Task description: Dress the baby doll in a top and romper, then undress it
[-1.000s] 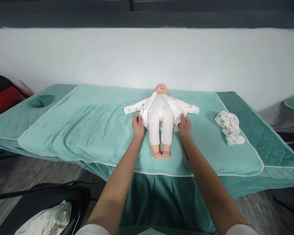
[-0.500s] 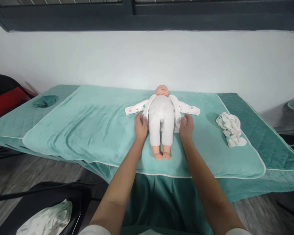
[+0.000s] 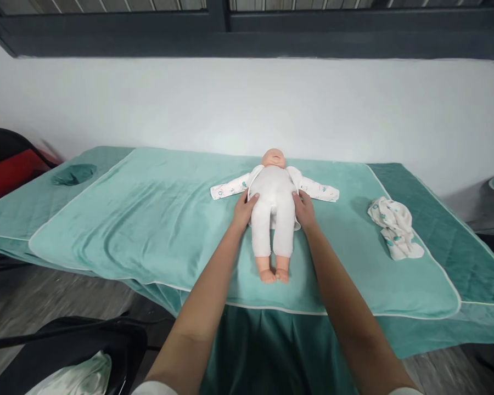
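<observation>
A baby doll (image 3: pixel 273 186) with a white cloth body lies on its back, its bare feet toward me. Under it is a white printed baby shirt (image 3: pixel 319 190), spread open with both sleeves stretched out sideways. My left hand (image 3: pixel 244 209) grips the doll's hip on the left, thumb on top and the other fingers hidden at its side. On the opposite hip my right hand (image 3: pixel 303 209) holds the doll in the same way. The shirt's front panels are mostly hidden by the doll and my hands.
The doll lies on a green sheet (image 3: pixel 168 219) over a bed with a face hole (image 3: pixel 74 174) at the left. A crumpled printed garment (image 3: pixel 395 227) lies to the right. At lower left, a black chair (image 3: pixel 119 345) holds white cloth (image 3: pixel 80 378). A white wall (image 3: pixel 247 104) stands behind.
Both hands have moved inward from the shirt's side edges onto the doll's hips. The shirt's lower panels now lie closer in around the doll. The view has tilted up slightly.
</observation>
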### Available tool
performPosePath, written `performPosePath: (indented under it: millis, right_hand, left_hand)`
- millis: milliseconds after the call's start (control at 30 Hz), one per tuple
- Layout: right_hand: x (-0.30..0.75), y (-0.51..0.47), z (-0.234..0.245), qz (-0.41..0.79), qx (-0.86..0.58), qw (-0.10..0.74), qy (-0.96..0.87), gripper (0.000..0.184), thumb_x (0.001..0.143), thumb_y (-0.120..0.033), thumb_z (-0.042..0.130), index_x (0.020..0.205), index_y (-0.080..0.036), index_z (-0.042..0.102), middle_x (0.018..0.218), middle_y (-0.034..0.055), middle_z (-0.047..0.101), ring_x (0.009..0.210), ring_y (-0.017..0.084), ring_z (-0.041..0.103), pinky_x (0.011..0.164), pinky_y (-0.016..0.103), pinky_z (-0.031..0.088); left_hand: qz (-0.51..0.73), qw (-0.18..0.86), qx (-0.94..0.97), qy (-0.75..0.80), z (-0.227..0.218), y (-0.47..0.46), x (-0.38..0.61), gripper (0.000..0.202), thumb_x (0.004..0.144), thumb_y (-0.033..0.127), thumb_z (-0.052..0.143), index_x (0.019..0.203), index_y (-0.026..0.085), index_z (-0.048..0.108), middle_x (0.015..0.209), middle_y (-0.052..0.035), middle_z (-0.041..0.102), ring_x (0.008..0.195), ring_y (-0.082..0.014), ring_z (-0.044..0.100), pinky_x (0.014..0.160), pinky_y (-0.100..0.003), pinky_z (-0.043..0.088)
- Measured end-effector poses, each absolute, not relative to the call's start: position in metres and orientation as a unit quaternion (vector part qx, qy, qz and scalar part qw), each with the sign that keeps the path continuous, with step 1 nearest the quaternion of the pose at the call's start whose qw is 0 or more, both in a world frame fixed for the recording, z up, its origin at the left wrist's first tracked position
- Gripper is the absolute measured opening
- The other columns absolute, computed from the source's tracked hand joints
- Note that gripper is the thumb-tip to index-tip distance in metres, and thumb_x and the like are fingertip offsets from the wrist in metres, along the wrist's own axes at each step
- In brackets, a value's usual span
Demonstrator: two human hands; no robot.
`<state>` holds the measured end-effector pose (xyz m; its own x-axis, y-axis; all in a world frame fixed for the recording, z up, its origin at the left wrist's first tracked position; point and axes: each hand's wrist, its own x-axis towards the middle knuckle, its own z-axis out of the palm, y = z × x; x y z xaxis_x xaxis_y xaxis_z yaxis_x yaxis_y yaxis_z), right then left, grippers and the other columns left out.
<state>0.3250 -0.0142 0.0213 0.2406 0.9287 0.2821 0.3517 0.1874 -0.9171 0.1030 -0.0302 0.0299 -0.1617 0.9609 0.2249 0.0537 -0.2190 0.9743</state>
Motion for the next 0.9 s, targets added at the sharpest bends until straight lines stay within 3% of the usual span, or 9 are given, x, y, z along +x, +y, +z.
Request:
performPosePath:
  millis: [167,367,567,900]
  right_hand:
    - [0.323,-0.013,0.025,0.270,-0.542,0.536,-0.588,0.056,0.093,-0.064,0.049,0.125,-0.021,0.065,0.126,0.0116,0.063,0.117,0.026,0.054,0.105,0.044,0.044]
    - [0.321,0.001,0.028,0.291,-0.527,0.535,-0.592,0.063,0.096,-0.066,0.044,0.130,-0.016,0.063,0.135,0.0151,0.060,0.128,0.028,0.050,0.113,0.046,0.039]
    - [0.320,0.018,0.028,0.320,-0.515,0.557,-0.568,0.053,0.096,-0.062,0.049,0.133,-0.026,0.063,0.142,0.0076,0.059,0.137,0.027,0.048,0.120,0.045,0.033]
    - [0.321,0.043,0.031,0.337,-0.507,0.564,-0.558,0.050,0.094,-0.056,0.053,0.131,-0.026,0.065,0.141,0.0059,0.061,0.135,0.025,0.050,0.120,0.045,0.034]
  left_hand:
    - [0.589,0.416,0.502,0.477,0.025,-0.024,0.106,0.056,0.088,0.049,0.067,0.138,0.025,0.062,0.144,-0.0062,0.062,0.136,-0.0293,0.056,0.117,-0.047,0.045]
    - [0.610,0.413,0.496,0.460,0.023,-0.002,0.110,0.057,0.086,0.046,0.069,0.138,0.024,0.062,0.146,-0.0052,0.061,0.137,-0.0294,0.056,0.118,-0.046,0.044]
    - [0.619,0.423,0.485,0.451,0.025,0.020,0.110,0.059,0.084,0.047,0.072,0.137,0.023,0.063,0.147,-0.0054,0.061,0.139,-0.0293,0.054,0.121,-0.046,0.041]
    - [0.620,0.409,0.492,0.455,0.023,0.039,0.110,0.055,0.086,0.046,0.070,0.135,0.023,0.062,0.145,-0.0065,0.061,0.137,-0.0273,0.055,0.119,-0.044,0.042]
